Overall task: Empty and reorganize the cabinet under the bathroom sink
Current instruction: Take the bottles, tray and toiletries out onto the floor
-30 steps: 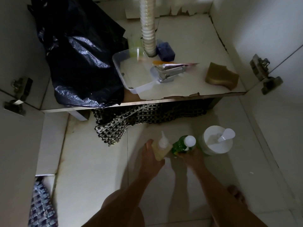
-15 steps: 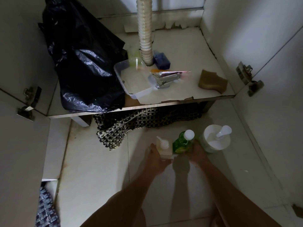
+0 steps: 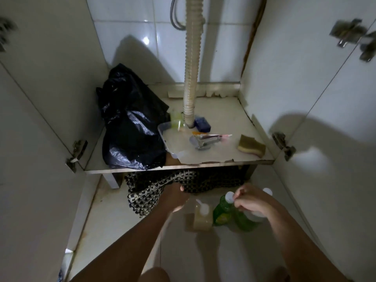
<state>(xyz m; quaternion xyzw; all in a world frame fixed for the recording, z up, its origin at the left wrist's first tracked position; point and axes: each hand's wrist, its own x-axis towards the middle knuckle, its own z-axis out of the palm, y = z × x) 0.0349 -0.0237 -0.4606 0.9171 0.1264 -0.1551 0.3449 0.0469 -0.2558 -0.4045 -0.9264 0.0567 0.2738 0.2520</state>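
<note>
- Your left hand (image 3: 176, 197) is reaching forward over the floor tiles (image 3: 114, 226), its fingers lying loose and gripping nothing, with the fingertips just at the edge of the checked woven mat (image 3: 146, 192) that is spilling out from under the cabinet shelf (image 3: 142, 169).
- Your right hand (image 3: 251, 201) is hovering over the bottles with its fingers curled; the fingertips are sitting at the white cap of the green bottle (image 3: 222, 209), but you cannot tell from here whether they are actually pinching it.
- The beige pump bottle (image 3: 201, 217) is standing on the floor between your two hands, just beside the green bottle and touching neither hand.
- A white container (image 3: 267, 191) is showing behind your right hand, mostly hidden by it.
- That is making three containers already out on the floor: one beige, one green, one white.
- On the shelf, well ahead of both hands, one black bin bag (image 3: 130, 127) is slumping at the left.
- One clear plastic tray (image 3: 162, 137) is lying beside the bag, near the foot of the ribbed drain hose (image 3: 192, 78).
- One chrome tap fitting (image 3: 203, 142) is lying to the right of the tray, with one tube (image 3: 211, 136) just behind it.
- One blue block (image 3: 202, 124) is sitting just right of the hose.
- One yellow-brown sponge (image 3: 251, 148) is lying near the shelf's right front corner, apart from the rest.
- Both cabinet doors are standing open, and you are seeing four hinges (image 3: 76, 152) on them.
</note>
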